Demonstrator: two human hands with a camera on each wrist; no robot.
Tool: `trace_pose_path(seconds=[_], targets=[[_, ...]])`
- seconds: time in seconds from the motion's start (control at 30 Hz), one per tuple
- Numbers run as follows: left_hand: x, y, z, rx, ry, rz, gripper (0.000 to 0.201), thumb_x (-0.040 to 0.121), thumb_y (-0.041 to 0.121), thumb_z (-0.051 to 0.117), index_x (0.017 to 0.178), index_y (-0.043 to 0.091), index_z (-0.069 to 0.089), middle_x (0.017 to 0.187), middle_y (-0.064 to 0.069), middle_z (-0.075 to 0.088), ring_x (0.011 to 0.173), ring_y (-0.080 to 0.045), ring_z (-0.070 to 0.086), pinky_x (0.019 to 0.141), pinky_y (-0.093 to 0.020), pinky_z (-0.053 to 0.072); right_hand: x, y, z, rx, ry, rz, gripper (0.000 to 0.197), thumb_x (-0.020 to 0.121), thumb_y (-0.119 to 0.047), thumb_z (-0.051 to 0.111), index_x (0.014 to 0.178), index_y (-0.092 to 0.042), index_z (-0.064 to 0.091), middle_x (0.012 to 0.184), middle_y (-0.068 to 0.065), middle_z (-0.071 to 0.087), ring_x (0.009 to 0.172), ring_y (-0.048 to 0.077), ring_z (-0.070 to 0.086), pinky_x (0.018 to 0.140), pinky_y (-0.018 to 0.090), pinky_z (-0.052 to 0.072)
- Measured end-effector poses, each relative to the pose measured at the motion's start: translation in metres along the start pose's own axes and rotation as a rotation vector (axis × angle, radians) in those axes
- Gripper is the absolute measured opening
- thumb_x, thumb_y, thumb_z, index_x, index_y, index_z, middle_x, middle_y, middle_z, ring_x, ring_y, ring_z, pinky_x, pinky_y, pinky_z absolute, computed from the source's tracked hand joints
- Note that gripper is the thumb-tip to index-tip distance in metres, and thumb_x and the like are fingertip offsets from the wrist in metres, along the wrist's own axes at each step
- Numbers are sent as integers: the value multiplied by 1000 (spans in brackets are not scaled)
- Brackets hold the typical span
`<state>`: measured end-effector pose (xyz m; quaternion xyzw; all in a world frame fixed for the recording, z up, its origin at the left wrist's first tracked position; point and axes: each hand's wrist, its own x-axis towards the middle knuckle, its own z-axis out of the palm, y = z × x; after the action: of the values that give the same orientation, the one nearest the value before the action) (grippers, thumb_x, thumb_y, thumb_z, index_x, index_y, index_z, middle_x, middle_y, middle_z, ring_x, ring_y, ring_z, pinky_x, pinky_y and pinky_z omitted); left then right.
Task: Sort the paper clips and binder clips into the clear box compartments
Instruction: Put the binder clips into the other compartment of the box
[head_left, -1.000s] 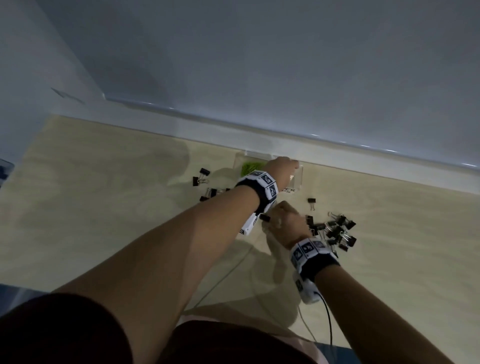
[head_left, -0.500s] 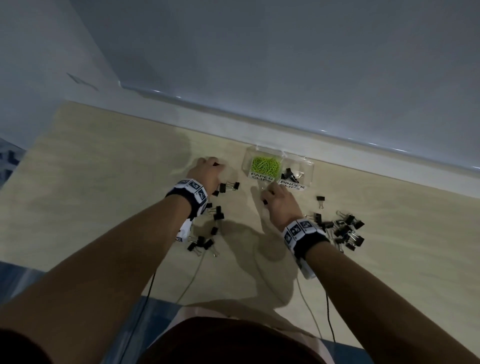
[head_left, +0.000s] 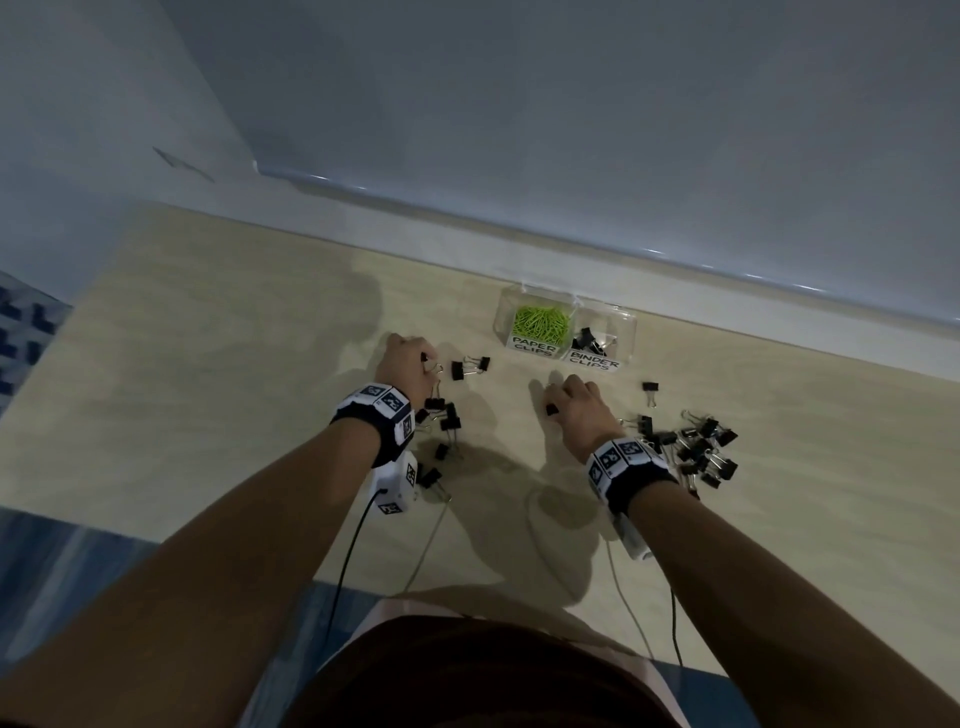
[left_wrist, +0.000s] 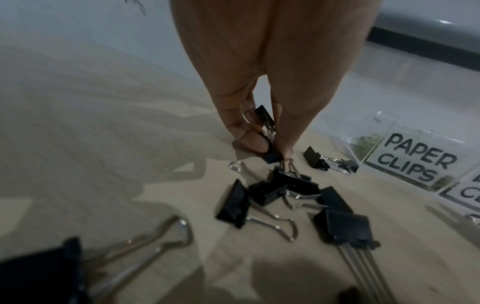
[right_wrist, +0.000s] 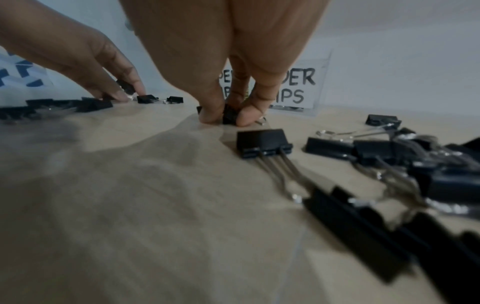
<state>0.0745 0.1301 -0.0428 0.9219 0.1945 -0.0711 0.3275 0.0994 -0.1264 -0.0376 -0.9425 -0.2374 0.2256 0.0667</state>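
A clear box (head_left: 631, 332) stands at the back of the wooden table (head_left: 218, 322). Its left compartment, labelled PAPER CLIPS (left_wrist: 415, 158), holds green paper clips (head_left: 540, 322); the right one, labelled BINDER CLIPS, holds black binder clips (head_left: 589, 339). My left hand (head_left: 410, 358) pinches black binder clips (left_wrist: 267, 131) at the top of a left scatter of binder clips (head_left: 441, 415). My right hand (head_left: 576, 405) pinches a black binder clip (right_wrist: 230, 116) against the table just in front of the box. A bigger pile of binder clips (head_left: 696, 447) lies to its right.
A pair of joined binder clips (head_left: 470, 366) lies between my left hand and the box, and a lone binder clip (head_left: 650, 391) sits right of my right hand. Wrist-camera cables (head_left: 348, 561) trail towards me. A grey wall rises behind the box.
My left hand has left the box and swung left and down to the left scatter, where it now pinches clips. My right hand stayed near the box front with its clip.
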Motion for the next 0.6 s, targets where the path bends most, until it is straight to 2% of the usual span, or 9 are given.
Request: trace_pose_path(seconds=[0.07, 0.17, 0.27, 0.33, 0.4, 0.47, 0.5, 0.57, 0.6], targets=[[-3, 4, 0, -27, -12, 0, 19, 82, 1, 66, 99, 8, 63, 118, -14, 45, 82, -19, 54, 79, -15, 40, -1, 0, 1, 32, 8, 9, 45, 83, 5, 50, 125, -12, 45, 124, 15, 42, 109, 32, 40, 90, 42, 43], [-8, 8, 0, -37, -12, 9, 21, 79, -3, 65, 98, 7, 65, 112, -15, 50, 93, -27, 57, 80, -18, 39, -4, 4, 1, 108, 28, 17, 42, 83, 4, 51, 121, -13, 49, 118, 13, 46, 105, 33, 45, 88, 43, 44], [-12, 7, -2, -2, -6, 8, 25, 77, -6, 62, 98, 8, 66, 110, -14, 53, 93, -27, 58, 77, -21, 40, -11, 9, 1, 239, 146, -30, 26, 81, 2, 54, 103, -10, 59, 100, 15, 53, 89, 36, 54, 78, 43, 49], [-15, 5, -3, 76, -29, 17, 28, 78, -7, 60, 101, 9, 65, 112, -12, 52, 93, -27, 58, 77, -22, 41, -18, 13, 0, 314, 255, -38, 18, 78, 2, 57, 90, -10, 63, 88, 14, 56, 75, 35, 58, 67, 37, 49], [-19, 1, -2, 144, -47, 29, 31, 79, -7, 57, 103, 11, 64, 114, -10, 51, 92, -28, 59, 79, -26, 43, -23, 16, -5, 373, 368, -29, 19, 74, 6, 60, 85, -9, 65, 84, 12, 58, 69, 32, 59, 62, 30, 47], [-23, -1, 2, 157, -42, 29, 33, 78, -9, 55, 102, 12, 64, 114, -10, 51, 90, -29, 60, 79, -29, 45, -24, 16, -19, 444, 476, -21, 22, 73, 9, 63, 85, -8, 65, 87, 9, 61, 70, 24, 60, 65, 27, 51], [-24, -1, 3, 156, -42, 22, 34, 77, -10, 55, 101, 12, 64, 113, -10, 50, 89, -29, 60, 77, -28, 46, -23, 17, -29, 478, 524, -6, 21, 74, 9, 65, 87, -8, 65, 90, 7, 62, 72, 20, 61, 68, 21, 51], [-26, 1, 5, 154, -49, 9, 31, 78, -9, 55, 101, 10, 64, 113, -11, 49, 87, -30, 60, 77, -30, 47, -15, 20, -49, 523, 609, 33, 20, 76, 6, 66, 91, -7, 64, 93, 4, 61, 77, 15, 60, 72, 11, 46], [-26, 2, 5, 153, -55, 7, 29, 79, -8, 54, 101, 9, 64, 113, -13, 49, 87, -31, 59, 78, -31, 49, -8, 22, -58, 537, 644, 58, 20, 77, 6, 66, 92, -7, 64, 94, 5, 61, 78, 16, 60, 72, 9, 45]])
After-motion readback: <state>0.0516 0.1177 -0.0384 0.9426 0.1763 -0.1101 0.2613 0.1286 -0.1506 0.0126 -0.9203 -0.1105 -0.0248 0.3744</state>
